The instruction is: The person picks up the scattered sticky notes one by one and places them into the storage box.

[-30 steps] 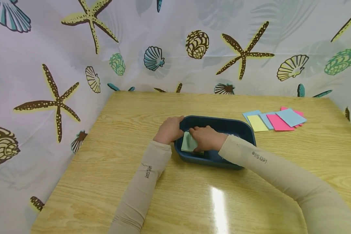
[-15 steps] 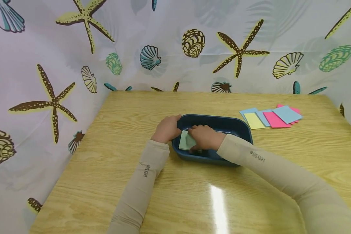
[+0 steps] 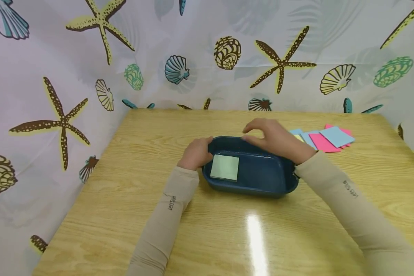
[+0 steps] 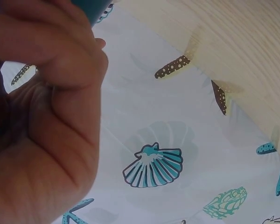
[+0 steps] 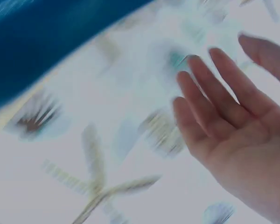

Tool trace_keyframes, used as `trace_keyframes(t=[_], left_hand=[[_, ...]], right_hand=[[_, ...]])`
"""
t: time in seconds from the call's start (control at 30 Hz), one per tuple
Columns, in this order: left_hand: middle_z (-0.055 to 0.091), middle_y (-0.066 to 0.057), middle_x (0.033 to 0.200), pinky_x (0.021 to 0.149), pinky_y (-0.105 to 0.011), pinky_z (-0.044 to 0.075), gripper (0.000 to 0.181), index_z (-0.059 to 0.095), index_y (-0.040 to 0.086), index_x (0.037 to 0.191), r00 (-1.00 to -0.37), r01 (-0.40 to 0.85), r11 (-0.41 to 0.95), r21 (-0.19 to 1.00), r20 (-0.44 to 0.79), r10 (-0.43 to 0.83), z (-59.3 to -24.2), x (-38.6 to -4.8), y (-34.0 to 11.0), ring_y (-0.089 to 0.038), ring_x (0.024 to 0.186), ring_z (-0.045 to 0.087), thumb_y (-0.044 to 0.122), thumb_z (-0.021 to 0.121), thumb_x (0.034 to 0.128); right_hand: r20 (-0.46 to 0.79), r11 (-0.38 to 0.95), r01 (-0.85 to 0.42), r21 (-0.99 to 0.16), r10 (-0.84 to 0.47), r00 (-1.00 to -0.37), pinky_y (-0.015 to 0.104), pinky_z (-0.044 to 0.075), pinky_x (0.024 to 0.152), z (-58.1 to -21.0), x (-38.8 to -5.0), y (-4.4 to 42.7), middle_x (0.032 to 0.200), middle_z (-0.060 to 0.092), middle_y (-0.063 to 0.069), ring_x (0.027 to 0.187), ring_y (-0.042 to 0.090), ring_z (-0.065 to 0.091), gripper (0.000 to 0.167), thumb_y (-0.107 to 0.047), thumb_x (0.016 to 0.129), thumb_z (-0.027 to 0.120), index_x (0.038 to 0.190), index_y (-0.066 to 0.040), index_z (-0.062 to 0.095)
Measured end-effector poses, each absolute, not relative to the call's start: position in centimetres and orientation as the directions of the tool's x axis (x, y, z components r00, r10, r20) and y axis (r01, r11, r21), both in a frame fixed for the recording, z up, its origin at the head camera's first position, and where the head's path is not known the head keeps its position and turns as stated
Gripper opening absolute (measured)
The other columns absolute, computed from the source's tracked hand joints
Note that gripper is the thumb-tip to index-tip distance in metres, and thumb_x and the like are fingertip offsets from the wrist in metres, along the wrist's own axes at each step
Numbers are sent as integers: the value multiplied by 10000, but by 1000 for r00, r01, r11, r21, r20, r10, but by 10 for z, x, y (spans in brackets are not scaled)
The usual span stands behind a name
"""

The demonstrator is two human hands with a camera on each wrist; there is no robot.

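Note:
A dark blue oval-cornered bin (image 3: 262, 174) stands on the wooden table in the head view. My left hand (image 3: 194, 154) grips its left end, fingers curled over the rim; the left wrist view shows that hand (image 4: 51, 107) with bent fingers against a blue edge. Pale green square notes (image 3: 225, 167) lie flat in the bin's left part. Over the bin's back right rim hangs my right hand (image 3: 276, 138), empty, thumb and fingers apart. In the right wrist view the hand (image 5: 238, 126) has its fingers extended, with the blurred blue bin (image 5: 51, 37) at upper left.
Loose blue, yellow and pink notes (image 3: 324, 142) overlap on the table at the right, behind the right forearm. The wooden table (image 3: 151, 130) meets a white cloth (image 3: 200, 30) printed with starfish and shells at its back and left side.
My right hand has let go of the green notes and moved up and right out of the bin. The notes remain inside at the left. My left hand keeps its grip on the rim.

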State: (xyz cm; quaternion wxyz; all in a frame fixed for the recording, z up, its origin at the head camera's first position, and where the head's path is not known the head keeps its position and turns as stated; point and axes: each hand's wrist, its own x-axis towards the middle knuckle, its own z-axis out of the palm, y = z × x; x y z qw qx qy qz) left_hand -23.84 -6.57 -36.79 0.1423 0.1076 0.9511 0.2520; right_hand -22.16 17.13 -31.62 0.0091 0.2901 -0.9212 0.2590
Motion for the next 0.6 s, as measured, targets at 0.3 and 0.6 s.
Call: trace_keyframes(t=[0.3,0.6], left_hand=[[555,-133,1344,438,-209,398,659,368,122,1493,-934,118,855,505,-235,268,-367,-237,-65,-123,454,466,12,598,886],[642,-155,1201,433,-217,384,661,375,103,1487,-936,125,842,524,-219,276,-365,-236,-65,-130,444,441,-9,588,870]], right_hand=[[10,921,-118,-370,-123,-992,640,357,951,-342,-251,330,1262,464,403,1166,550,421,443,-168,974,532,1243,183,502],[-334,960,92,-263,-1,-943,658,265,1025,-383,-264,410,1338,262,467,1217,605,274,846,-405,938,546,1338,272,236]])
